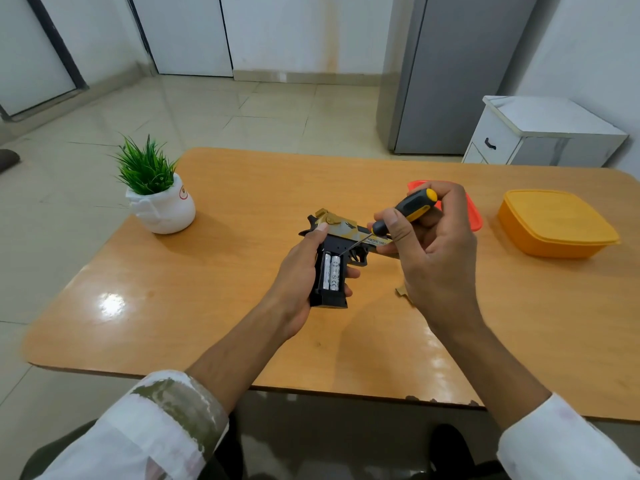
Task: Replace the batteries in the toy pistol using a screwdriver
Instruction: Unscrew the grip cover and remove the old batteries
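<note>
Toy pistol (337, 242), hard black plastic with a tan-and-gold slide, sits in my left hand (298, 282) just above the middle of the table (214, 271), grip towards me. My fingers curl round the blocky grip and my thumb lies by the hammer. The grip's compartment lies open, with two white cylindrical batteries (331, 273) side by side in it. My right hand (433, 251) pinches the screwdriver (412, 206), its chunky black-and-yellow handle between thumb and curled fingers, its thin steel shaft slanting to the compartment's upper edge. The tabletop is glossy orange-brown with rounded corners. Behind my right hand are a red lid (472, 216) and a squarish orange plastic box (554, 223); far left stands a spiky green plant (145, 168) in a white pot.
</note>
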